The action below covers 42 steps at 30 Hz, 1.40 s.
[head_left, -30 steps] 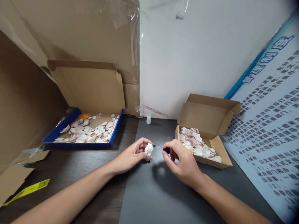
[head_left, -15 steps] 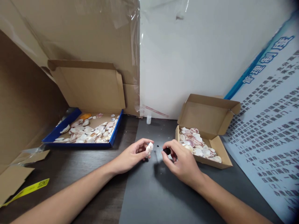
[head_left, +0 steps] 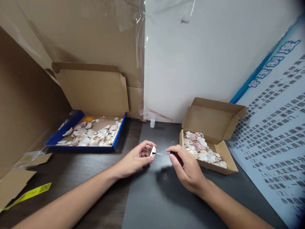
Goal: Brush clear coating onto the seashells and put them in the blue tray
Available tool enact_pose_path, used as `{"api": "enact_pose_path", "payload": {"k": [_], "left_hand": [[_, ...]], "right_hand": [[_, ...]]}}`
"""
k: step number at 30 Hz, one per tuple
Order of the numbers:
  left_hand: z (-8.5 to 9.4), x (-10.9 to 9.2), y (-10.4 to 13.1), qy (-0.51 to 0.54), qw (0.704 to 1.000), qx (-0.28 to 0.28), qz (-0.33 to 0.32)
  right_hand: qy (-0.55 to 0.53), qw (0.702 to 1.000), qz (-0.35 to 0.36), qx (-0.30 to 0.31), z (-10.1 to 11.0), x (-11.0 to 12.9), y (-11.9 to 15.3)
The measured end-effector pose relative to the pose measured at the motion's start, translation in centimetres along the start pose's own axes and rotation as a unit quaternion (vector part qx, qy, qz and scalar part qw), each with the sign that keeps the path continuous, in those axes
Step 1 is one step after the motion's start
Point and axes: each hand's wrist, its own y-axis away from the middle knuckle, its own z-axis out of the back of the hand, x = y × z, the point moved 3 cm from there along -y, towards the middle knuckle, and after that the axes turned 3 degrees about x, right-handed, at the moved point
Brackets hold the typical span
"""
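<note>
My left hand (head_left: 140,156) pinches a small whitish seashell (head_left: 153,149) between thumb and fingers, over the grey mat (head_left: 145,200). A dark patch shows at the shell's edge. Facing it, my right hand (head_left: 187,165) is closed around a small black piece (head_left: 173,153), mostly covered by the fingers. From that piece a thin pale stem (head_left: 162,154) reaches left towards the dark patch; its exact kind and whether it touches the shell I cannot tell. A small white bottle (head_left: 152,123) stands upright behind the hands.
On the left, a blue-edged box (head_left: 82,148) with a raised cardboard lid holds many shells (head_left: 95,135). At right, an open cardboard box (head_left: 230,156) holds more shells (head_left: 202,148). A yellow strip (head_left: 30,194) lies front left. Walls rise behind; a printed poster (head_left: 274,133) leans right.
The shell in my left hand has turned, now showing a smooth white side. My right hand has turned so the black piece lies sideways, its thin stem pointing at the shell.
</note>
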Motion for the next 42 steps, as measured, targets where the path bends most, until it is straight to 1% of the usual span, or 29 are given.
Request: {"api": "enact_pose_path", "payload": {"k": [5,9,14,18,22,26,28,30,33,36,38,42], "left_hand": [[0.04,-0.06,-0.04,-0.001,1.000,-0.007,0.011],[-0.02,-0.12,-0.04,0.002,1.000,-0.002,0.004],[-0.06,-0.04,-0.09,0.007,1.000,-0.003,0.006],[-0.02,-0.07,-0.10,0.008,1.000,0.001,0.008],[0.08,0.03,-0.07,-0.003,1.000,0.008,0.007],[0.10,-0.20,-0.06,-0.012,1.000,0.003,0.000],[0.05,-0.51,-0.06,-0.010,1.000,0.000,-0.005],[-0.03,-0.81,-0.05,-0.001,1.000,0.001,-0.007],[-0.06,-0.91,-0.07,0.019,1.000,-0.005,0.002],[-0.05,-0.58,-0.18,0.041,0.999,-0.008,0.007],[-0.08,-0.33,-0.28,0.054,0.999,-0.005,0.002],[-0.16,-0.04,-0.37,0.069,0.998,-0.006,-0.002]], "right_hand": [[0.031,0.999,-0.016,-0.017,-0.03,-0.10,0.05],[-0.004,1.000,-0.005,-0.020,-0.04,0.03,0.04],[0.006,0.999,-0.021,-0.039,0.19,0.03,-0.15],[-0.011,1.000,0.004,-0.021,0.23,0.32,-0.18],[-0.013,0.999,-0.006,-0.037,0.35,0.25,-0.08],[-0.024,1.000,0.007,-0.018,0.09,0.19,-0.02],[-0.020,0.999,-0.002,-0.025,0.04,0.10,-0.01],[-0.030,0.999,-0.008,-0.031,0.03,0.07,0.01],[-0.032,0.999,-0.012,-0.014,-0.11,0.12,-0.01],[-0.020,0.999,-0.030,-0.017,-0.13,0.05,-0.02],[-0.027,0.999,-0.030,-0.020,-0.14,0.03,0.00],[-0.027,0.999,-0.023,0.003,-0.32,-0.03,0.05]]}}
